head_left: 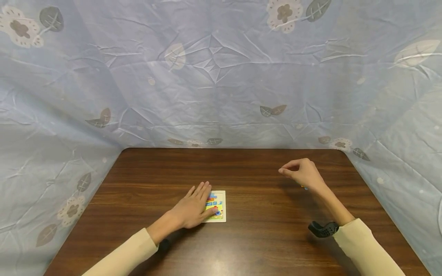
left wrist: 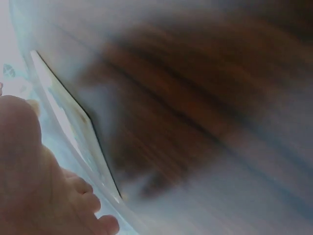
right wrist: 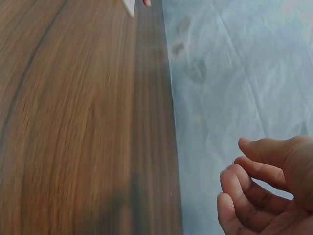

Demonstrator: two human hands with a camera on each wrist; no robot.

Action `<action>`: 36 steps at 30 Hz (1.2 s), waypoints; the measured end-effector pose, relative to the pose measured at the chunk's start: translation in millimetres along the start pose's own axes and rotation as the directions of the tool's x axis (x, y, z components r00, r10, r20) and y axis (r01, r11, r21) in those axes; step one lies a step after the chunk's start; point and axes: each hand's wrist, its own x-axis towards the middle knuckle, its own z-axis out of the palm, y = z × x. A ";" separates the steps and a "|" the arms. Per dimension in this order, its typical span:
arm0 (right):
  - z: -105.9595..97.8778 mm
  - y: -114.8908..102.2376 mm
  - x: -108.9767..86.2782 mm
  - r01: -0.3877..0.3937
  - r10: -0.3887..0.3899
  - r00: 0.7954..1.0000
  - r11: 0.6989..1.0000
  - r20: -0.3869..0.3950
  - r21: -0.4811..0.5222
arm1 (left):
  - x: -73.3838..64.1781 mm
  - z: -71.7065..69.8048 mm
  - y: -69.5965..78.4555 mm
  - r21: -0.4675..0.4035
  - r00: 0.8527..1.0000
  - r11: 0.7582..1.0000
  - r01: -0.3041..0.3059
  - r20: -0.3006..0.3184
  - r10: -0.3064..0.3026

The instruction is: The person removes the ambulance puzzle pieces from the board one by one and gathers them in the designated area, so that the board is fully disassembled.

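Observation:
A small white-edged picture board (head_left: 221, 195) lies flat on the table, printed in yellow, blue and red. My left hand (head_left: 193, 209) rests across its left part with straight fingers, covering much of the picture. From the left wrist view, the board (left wrist: 80, 122) shows as a thin slanted edge beside the hand (left wrist: 34, 181). To the right, my right hand (head_left: 305, 174) hovers above the table, thumb and fingers loosely bent. The right wrist view shows nothing between the fingers of that hand (right wrist: 264, 191). A tiny yellow and blue piece (head_left: 305, 188) peeks out by the right wrist, mostly hidden.
The brown wooden table (head_left: 255, 168) has rounded far corners. Pale floral cloth (head_left: 214, 96) hangs behind it and along both sides. A black band (head_left: 322, 229) is on the right wrist.

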 end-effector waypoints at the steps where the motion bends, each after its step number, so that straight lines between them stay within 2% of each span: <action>1: 2.7 -4.5 1.4 0.007 -0.007 1.000 1.000 0.005 0.004 | -0.9 0.1 -1.7 0.014 1.000 1.000 0.001 -0.012 -0.001; 5: 16.2 -21.8 7.1 0.049 -0.050 0.998 0.998 0.031 0.037 | -4.9 -0.3 -8.4 0.070 1.000 0.998 0.005 -0.023 -0.003; 11: 47.7 -42.4 11.6 0.084 -0.096 0.989 0.991 0.114 0.106 | -8.7 3.5 -19.0 0.085 1.000 0.996 0.000 -0.015 0.002; 16: 74.5 -58.5 15.0 0.122 -0.138 0.979 0.987 0.152 0.109 | -10.1 6.7 -25.1 0.073 1.000 0.997 0.006 0.000 -0.006; 24: 106.7 -82.6 19.5 0.188 -0.206 0.963 0.975 0.173 0.117 | -9.0 5.5 -21.8 0.038 1.000 0.999 -0.011 0.004 0.011; 36: 138.2 -96.1 19.6 0.198 -0.228 0.949 0.969 0.220 0.148 | -5.7 8.0 -18.8 0.004 0.999 0.999 0.034 0.021 -0.034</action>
